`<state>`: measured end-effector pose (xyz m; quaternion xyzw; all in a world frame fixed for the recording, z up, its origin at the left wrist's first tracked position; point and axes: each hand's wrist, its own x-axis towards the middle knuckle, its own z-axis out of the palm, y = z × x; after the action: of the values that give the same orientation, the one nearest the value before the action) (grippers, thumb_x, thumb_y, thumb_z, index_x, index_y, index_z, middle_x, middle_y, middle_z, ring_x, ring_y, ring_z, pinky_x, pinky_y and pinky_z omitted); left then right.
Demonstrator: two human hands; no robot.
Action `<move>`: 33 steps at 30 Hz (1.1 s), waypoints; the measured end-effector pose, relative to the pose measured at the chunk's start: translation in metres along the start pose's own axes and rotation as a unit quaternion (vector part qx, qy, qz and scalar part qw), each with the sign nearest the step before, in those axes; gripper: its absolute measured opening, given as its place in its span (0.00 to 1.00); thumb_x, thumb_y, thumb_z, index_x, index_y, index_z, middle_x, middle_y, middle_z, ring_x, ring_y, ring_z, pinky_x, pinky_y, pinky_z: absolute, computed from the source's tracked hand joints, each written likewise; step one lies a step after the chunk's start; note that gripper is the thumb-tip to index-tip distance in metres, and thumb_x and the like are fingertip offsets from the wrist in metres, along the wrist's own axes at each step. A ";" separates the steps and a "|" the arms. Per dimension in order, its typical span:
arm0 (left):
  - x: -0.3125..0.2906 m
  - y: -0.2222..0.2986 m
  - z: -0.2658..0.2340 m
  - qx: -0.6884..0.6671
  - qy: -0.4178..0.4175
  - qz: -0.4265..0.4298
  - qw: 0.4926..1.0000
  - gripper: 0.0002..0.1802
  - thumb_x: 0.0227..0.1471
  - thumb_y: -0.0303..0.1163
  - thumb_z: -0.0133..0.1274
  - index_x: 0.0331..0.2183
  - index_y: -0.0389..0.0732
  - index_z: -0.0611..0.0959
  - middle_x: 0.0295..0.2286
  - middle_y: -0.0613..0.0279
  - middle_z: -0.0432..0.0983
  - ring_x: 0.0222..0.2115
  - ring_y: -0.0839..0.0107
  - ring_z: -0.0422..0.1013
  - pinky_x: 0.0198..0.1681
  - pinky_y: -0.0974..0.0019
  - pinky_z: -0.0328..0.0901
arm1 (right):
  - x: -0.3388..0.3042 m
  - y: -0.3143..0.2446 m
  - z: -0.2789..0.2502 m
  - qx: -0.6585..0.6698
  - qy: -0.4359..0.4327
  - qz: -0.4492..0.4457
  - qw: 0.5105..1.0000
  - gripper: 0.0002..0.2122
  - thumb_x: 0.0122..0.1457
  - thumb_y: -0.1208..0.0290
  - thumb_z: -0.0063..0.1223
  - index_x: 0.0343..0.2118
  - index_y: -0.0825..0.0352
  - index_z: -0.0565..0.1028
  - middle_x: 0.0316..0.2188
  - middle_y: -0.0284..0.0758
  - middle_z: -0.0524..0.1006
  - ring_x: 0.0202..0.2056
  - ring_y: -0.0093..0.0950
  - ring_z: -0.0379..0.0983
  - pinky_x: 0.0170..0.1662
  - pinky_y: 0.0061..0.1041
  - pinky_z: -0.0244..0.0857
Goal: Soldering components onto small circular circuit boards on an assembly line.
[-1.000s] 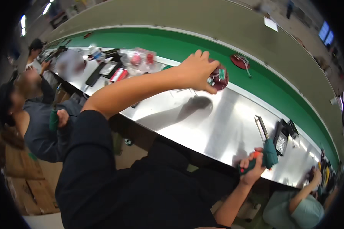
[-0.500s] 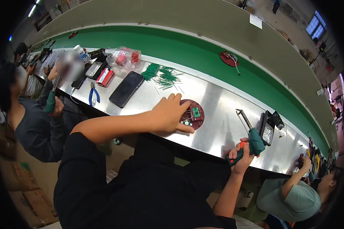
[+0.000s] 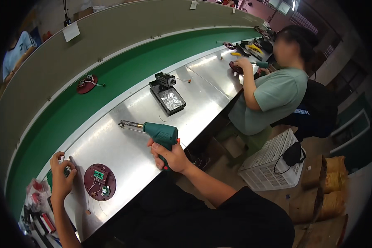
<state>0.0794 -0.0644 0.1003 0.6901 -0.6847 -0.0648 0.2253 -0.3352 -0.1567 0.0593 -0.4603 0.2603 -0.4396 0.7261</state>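
My right hand (image 3: 173,158) is wrapped round the pistol grip of a green soldering gun (image 3: 160,132), whose metal tip points left above the bench. My left hand (image 3: 62,180) is raised at the left, fingers bent and apart, with nothing visible between them. Just behind it, partly hidden, are green wires (image 3: 49,177). To the right of that hand a round maroon disc (image 3: 110,180) lies flat on the bench, touched by neither hand. It carries a green circuit board (image 3: 98,174), a small round green-and-white part (image 3: 106,190) and thin loose wires.
Beyond the gun stands a black soldering iron stand (image 3: 165,79) with a foil-like filling. Another maroon disc (image 3: 87,86) with wires rests on the green ledge. A co-worker (image 3: 273,89) sits at the right, near a white plastic crate (image 3: 273,165). Plastic bags (image 3: 34,196) lie lower left.
The view has swung to the right. My left hand has left the maroon disc and is now beside the green wires. The soldering gun stays in my right hand.
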 end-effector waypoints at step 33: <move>-0.022 0.060 0.030 -0.297 0.037 0.065 0.952 0.05 0.47 0.24 0.62 0.29 0.41 0.81 0.25 0.66 0.78 0.30 0.66 0.74 0.40 0.62 0.64 | -0.034 0.017 0.029 -0.239 0.002 -0.104 0.965 0.35 0.66 0.35 0.46 0.50 0.73 0.67 0.24 0.37 0.73 0.27 0.27 0.72 0.42 0.35 0.70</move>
<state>0.0113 -0.0474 0.0928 0.5475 -0.6693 -0.2247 0.4493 -0.3216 -0.1103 0.0557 -0.6443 0.3099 -0.4384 0.5447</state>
